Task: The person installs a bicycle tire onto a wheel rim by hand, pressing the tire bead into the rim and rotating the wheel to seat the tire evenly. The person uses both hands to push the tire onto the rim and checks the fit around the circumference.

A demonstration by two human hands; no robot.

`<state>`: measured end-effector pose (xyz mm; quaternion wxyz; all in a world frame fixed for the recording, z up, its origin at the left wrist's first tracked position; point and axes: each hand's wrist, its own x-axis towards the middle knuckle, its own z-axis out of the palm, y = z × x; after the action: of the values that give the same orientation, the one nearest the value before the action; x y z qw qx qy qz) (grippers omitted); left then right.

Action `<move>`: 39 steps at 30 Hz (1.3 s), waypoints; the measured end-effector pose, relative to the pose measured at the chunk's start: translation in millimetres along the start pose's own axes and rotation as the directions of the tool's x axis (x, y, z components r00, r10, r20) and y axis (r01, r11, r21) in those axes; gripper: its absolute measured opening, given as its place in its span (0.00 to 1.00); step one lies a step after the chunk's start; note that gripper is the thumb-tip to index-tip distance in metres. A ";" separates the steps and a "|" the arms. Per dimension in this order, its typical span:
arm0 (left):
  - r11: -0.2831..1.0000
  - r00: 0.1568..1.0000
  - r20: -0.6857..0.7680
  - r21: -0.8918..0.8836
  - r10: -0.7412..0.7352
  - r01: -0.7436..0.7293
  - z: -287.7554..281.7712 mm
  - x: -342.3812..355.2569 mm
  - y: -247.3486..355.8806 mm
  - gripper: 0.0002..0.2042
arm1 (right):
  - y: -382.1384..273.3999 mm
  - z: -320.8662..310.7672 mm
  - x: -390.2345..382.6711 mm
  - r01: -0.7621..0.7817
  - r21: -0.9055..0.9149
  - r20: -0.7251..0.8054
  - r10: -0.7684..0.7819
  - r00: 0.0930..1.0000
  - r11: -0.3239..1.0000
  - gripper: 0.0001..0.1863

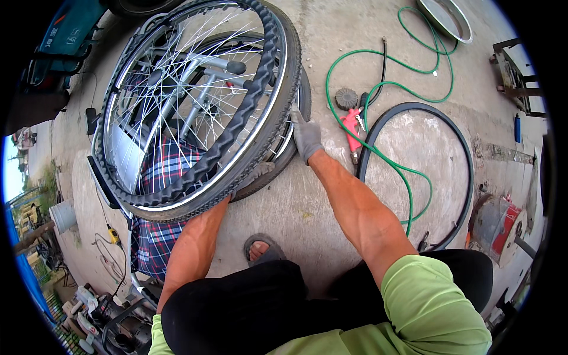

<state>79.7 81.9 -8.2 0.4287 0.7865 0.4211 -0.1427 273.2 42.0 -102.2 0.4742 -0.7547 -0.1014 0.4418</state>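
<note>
A wheelchair lies tipped over at the left, its large spoked wheel (pixel 177 112) facing up. The wheel carries a wavy black hand rim (pixel 269 65) and a black knobbly tyre (pixel 292 71). My right hand (pixel 307 137), in a grey glove, grips the tyre's right side, thumb along its edge; some fingers are hidden. Lower down, my left hand (pixel 255 177), also gloved, is closed against the tyre's near edge, partly covered by the wheel. The second wheel (pixel 305 106) shows beneath. Plaid fabric (pixel 157 236) covers the seat.
A loose black tyre (pixel 467 160) lies on the concrete at right, crossed by a green hose (pixel 390 158). Beside it are a red air gun (pixel 351 127) and a round ribbed grey object (pixel 346 99). A metal basin (pixel 447 21) stands far right; a red-and-white spool (pixel 500 231) sits nearer.
</note>
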 end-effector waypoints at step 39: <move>0.994 0.886 -0.461 0.105 0.051 -0.003 41.8 -70.8 0.6 0.25 | -5.8 -10.9 -15.1 0.014 -0.071 0.041 -0.012 0.999 0.997 0.46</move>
<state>43.0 10.3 8.8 0.2775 0.8243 0.4923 0.0340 274.2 29.6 -87.1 0.4477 -0.7613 -0.1316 0.4502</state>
